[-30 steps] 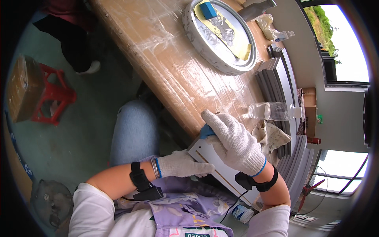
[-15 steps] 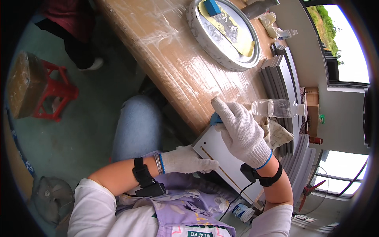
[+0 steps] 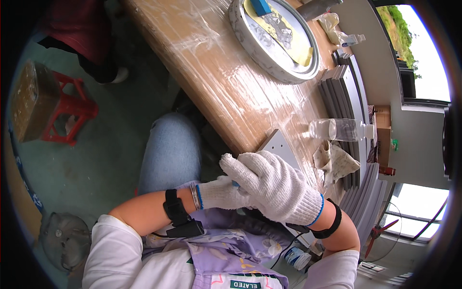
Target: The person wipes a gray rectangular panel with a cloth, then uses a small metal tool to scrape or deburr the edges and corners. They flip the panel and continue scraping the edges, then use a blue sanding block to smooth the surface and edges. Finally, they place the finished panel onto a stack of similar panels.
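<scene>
A grey board (image 3: 280,146) with small holes near its end slants from the tabletop down towards my lap. My left hand (image 3: 224,193), in a white knitted glove, is closed at the board's near edge; its fingertips are hidden behind the other hand. My gloved right hand (image 3: 281,189) crosses over the board, its fingers curled round a small blue block (image 3: 235,184). Only a sliver of that block shows by the right fingers, at the board's edge. Most of the board's face is covered by my right hand.
On the plastic-covered table (image 3: 202,62) stands a round white tub (image 3: 243,36) bearing a grey-smeared yellow sheet and another blue block (image 3: 260,7). A clear bottle (image 3: 337,130), a cloth (image 3: 337,161) and stacked grey boards (image 3: 339,91) lie to the right. A red stool (image 3: 72,111) stands left.
My right hand has moved left and down with the blue block, to beside my left hand. The board has turned, its holed end now pointing up over the table.
</scene>
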Demonstrator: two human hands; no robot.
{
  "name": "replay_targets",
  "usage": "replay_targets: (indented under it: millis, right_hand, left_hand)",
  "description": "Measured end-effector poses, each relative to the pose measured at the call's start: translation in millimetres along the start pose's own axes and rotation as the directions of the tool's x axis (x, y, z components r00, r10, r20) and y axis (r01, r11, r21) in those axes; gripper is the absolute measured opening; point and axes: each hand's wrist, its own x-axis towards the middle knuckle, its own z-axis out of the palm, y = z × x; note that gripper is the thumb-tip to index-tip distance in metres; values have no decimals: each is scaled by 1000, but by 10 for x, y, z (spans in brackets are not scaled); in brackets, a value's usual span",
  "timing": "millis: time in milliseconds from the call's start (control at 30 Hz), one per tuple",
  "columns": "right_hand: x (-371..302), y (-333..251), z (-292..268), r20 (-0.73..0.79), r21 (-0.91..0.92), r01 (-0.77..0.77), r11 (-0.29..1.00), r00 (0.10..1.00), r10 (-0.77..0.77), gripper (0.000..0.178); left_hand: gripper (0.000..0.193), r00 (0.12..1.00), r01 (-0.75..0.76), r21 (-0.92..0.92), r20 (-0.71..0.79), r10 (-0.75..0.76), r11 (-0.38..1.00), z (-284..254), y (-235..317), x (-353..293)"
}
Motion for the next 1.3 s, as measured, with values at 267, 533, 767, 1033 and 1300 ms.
replay_targets:
  millis: [267,533,767,1033,1300]
  right_hand:
    - [-9,41,-7,-116,-19,-37,999,993,35,57]
    - [-141,835,-138,-272,-211,-342,916,920,280,60]
    - [-169,705,-207,-259,-32,-282,959,929,265,57]
    - [-215,855,-176,-310,72,-351,934,882,355,50]
    - [-252,917,-202,-401,99,-374,922,833,380,48]
  left_hand:
    - [53,1000,-24,97,18,23,995,-15,-36,11]
    - [47,997,74,72,-3,-74,995,30,94,14]
    - [48,997,70,50,-32,-69,996,46,76,25]
    - [47,995,84,14,-48,-83,996,68,114,7]
    - [46,994,69,-42,-83,-72,997,90,79,-6]
